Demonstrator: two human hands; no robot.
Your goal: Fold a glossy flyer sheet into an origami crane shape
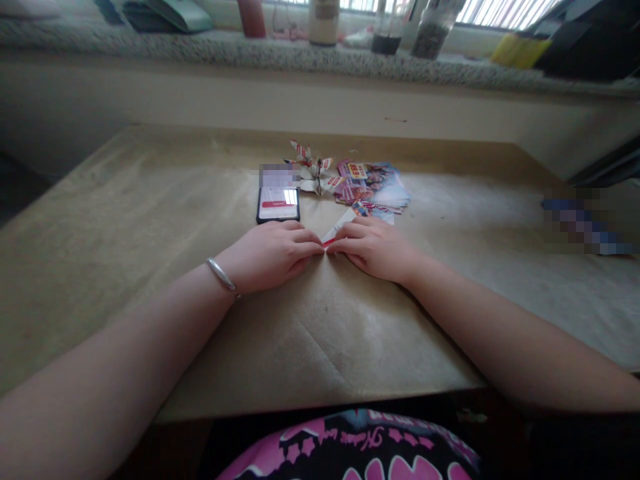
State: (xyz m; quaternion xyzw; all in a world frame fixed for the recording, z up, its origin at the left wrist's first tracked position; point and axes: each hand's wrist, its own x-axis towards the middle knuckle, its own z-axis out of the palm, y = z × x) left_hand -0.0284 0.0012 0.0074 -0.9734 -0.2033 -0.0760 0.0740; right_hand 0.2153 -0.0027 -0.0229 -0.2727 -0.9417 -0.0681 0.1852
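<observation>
Both hands meet at a small folded paper [341,225], white with a red edge, low over the table. The fingertips of my left hand [280,255] pinch its near left corner. From the right, my right hand [375,248] grips the same paper, its fingers bent over it and hiding part of it. Just beyond my left hand lies a phone [278,208] with a lit screen. Folded paper figures [316,175] with pointed tips sit beside the phone. Past my right hand is a stack of printed flyers [375,183].
The table [240,360] has a pale, creased cover. A blurred blue item [585,223] lies at its right side. Behind, a stone windowsill [200,53] carries a red container [251,18], jars [434,30] and a yellow item [521,50].
</observation>
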